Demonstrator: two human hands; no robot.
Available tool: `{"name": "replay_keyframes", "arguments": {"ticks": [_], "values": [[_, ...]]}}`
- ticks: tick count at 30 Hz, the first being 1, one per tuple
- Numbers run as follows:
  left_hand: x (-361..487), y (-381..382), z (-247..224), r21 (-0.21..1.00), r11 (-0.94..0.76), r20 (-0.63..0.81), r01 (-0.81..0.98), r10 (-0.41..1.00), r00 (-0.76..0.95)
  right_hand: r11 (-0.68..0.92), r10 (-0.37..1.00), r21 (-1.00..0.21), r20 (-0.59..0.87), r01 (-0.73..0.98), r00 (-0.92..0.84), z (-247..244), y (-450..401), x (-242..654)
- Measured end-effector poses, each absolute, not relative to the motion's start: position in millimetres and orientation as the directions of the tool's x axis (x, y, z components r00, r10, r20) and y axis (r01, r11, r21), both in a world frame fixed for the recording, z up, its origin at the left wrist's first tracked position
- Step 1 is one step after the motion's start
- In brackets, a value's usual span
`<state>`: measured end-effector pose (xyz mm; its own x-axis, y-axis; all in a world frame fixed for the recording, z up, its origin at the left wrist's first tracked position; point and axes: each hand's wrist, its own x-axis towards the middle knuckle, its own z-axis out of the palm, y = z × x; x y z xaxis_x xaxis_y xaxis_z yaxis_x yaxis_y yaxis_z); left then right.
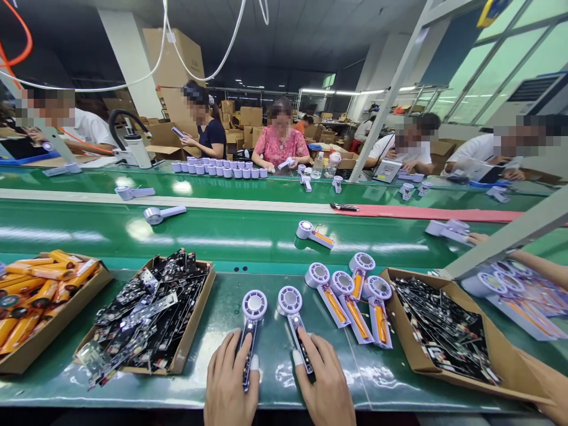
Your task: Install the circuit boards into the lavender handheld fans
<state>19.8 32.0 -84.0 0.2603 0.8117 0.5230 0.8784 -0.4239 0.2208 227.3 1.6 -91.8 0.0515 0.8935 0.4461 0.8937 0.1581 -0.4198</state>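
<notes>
Two lilac handheld fans lie side by side on the bench with their round heads pointing away from me. My left hand [231,378] has its thumb and fingers about the handle of the left fan [254,305], its index finger on the black circuit board in the open handle. On the right fan [290,300], my right hand [326,378] likewise rests its index finger on the board, thumb along the handle's left side. Both thumbs wear white tip covers. Several fans [344,284] with orange batteries in their open handles lie just right of my right hand.
Cardboard trays of circuit boards stand left [190,337] and right [510,361]; farther left is a tray of orange batteries [48,290]. Fans lie on the green conveyor belt [239,228] beyond. A co-worker's arm [544,378] reaches in at right, near a slanted metal post [497,236]. Several people work opposite.
</notes>
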Motion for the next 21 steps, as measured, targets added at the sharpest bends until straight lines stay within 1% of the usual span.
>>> {"name": "replay_keyframes", "arguments": {"ticks": [10,21], "values": [[19.5,31.5,-82.5,0.193,-0.428,0.524,0.883,0.806,0.276,0.153,0.899,-0.436,0.433,0.887,0.058,-91.9,2.0,227.0],[19.7,30.3,-82.3,0.216,-0.424,0.513,0.879,0.816,0.267,0.135,0.908,-0.454,0.413,0.881,0.074,-90.6,1.2,226.3]]}}
